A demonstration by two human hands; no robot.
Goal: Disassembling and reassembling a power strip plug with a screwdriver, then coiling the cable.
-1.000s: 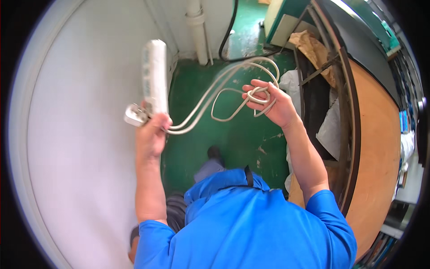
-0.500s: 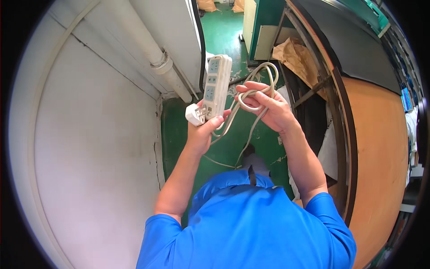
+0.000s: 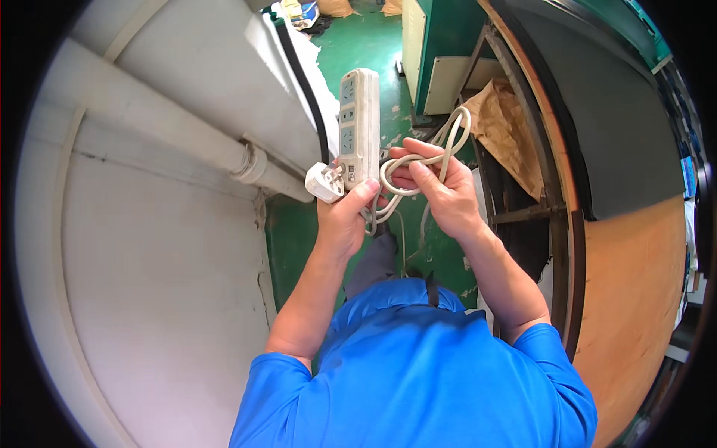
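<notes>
My left hand is closed around the lower end of a white power strip, which stands tilted up with its pale blue sockets showing. A white plug with metal prongs sits against the strip's left side, by my left thumb. My right hand grips loops of off-white cable between thumb and fingers. Part of the cable hangs in loops between my hands, and a thin length trails down toward the floor. My left fingers are mostly hidden behind the strip.
A white wall with a thick pipe runs along the left. To the right stands a dark-framed rack with brown paper and a wooden panel. A green cabinet stands farther ahead on the green floor.
The view has shifted forward along the passage, with one leg now showing at the left. The power strip is held slightly higher, and my right hand with the cable has come closer to it.
</notes>
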